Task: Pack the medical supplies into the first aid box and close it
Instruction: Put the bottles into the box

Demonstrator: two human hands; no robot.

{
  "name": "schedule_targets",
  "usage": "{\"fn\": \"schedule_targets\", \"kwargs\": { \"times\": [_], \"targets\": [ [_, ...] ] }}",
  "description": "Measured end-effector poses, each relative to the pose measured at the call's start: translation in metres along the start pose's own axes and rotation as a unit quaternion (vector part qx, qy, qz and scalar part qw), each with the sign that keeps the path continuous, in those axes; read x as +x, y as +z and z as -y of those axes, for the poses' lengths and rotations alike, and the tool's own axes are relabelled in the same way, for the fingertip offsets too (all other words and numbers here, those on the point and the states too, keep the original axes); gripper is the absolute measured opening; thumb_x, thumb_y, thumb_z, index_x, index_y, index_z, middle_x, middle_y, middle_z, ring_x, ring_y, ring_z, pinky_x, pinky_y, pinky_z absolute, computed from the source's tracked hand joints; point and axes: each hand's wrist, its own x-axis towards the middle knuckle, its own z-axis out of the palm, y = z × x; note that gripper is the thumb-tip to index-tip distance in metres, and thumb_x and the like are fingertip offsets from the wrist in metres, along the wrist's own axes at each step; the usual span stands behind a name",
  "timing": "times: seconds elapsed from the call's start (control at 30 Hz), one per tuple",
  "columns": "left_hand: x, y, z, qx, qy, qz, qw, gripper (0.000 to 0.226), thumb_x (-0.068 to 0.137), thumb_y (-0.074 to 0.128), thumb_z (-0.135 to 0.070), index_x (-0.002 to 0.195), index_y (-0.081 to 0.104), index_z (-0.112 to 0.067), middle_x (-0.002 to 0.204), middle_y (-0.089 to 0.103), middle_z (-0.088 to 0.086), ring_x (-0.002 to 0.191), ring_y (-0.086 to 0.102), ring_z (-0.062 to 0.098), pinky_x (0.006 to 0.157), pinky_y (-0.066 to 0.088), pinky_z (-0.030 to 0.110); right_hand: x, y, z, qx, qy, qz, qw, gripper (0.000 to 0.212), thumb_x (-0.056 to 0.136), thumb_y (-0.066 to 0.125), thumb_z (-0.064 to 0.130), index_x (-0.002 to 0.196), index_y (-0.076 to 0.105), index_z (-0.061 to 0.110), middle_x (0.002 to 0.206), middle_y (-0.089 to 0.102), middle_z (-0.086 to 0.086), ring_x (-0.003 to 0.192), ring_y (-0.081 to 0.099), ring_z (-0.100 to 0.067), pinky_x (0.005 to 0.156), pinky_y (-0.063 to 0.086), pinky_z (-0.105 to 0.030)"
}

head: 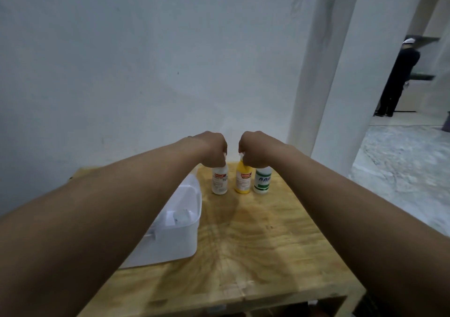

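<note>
Three small bottles stand in a row at the far edge of the wooden table (255,243). My left hand (213,149) grips the top of the white bottle (220,181) with the red label. My right hand (253,149) grips the top of the yellow bottle (243,181). Just to the right stands a white bottle with a green label (262,180), untouched. The white first aid box (180,241) sits open on the left of the table, partly hidden by my left forearm, with something pale lying inside.
A white wall rises right behind the table. A white pillar (314,73) stands to the right, with grey floor beyond it. A person in dark clothes (397,78) stands far off at the right. The table's front edge runs along the bottom of the view.
</note>
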Motion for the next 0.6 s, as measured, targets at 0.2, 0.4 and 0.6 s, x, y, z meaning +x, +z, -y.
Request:
{"fn": "schedule_targets", "kwargs": {
  "times": [0.2, 0.4, 0.6],
  "targets": [
    [0.004, 0.004, 0.009, -0.016, 0.004, -0.012, 1.0, 0.037, 0.091, 0.072, -0.034, 0.125, 0.066, -0.022, 0.125, 0.065, 0.002, 0.109, 0.061, 0.024, 0.096, 0.053, 0.042, 0.002, 0.002, -0.004, 0.023, 0.011, 0.028, 0.999, 0.032, 0.089, 0.069, 0.013, 0.12, 0.062, 0.009, 0.105, 0.067, -0.01, 0.08, 0.068, -0.024, 0.063, 0.057, -0.03],
    [-0.003, -0.001, 0.015, -0.017, 0.002, -0.029, 0.999, 0.038, 0.091, 0.072, -0.033, 0.125, 0.066, -0.017, 0.123, 0.066, 0.005, 0.108, 0.062, 0.027, 0.095, 0.054, 0.044, -0.002, -0.002, -0.004, 0.039, 0.009, 0.005, 0.999, 0.032, 0.088, 0.07, 0.017, 0.118, 0.064, 0.009, 0.109, 0.068, -0.009, 0.089, 0.063, -0.024, 0.077, 0.057, -0.034],
    [-0.024, -0.033, 0.013, -0.031, 0.008, -0.058, 0.998, 0.04, 0.091, 0.072, -0.032, 0.126, 0.067, -0.013, 0.121, 0.067, 0.007, 0.105, 0.063, 0.028, 0.094, 0.056, 0.042, -0.016, -0.032, 0.003, 0.063, -0.005, -0.022, 0.998, 0.035, 0.086, 0.073, 0.018, 0.118, 0.066, 0.009, 0.111, 0.069, -0.007, 0.092, 0.062, -0.022, 0.071, 0.052, -0.03]
  ]
}}
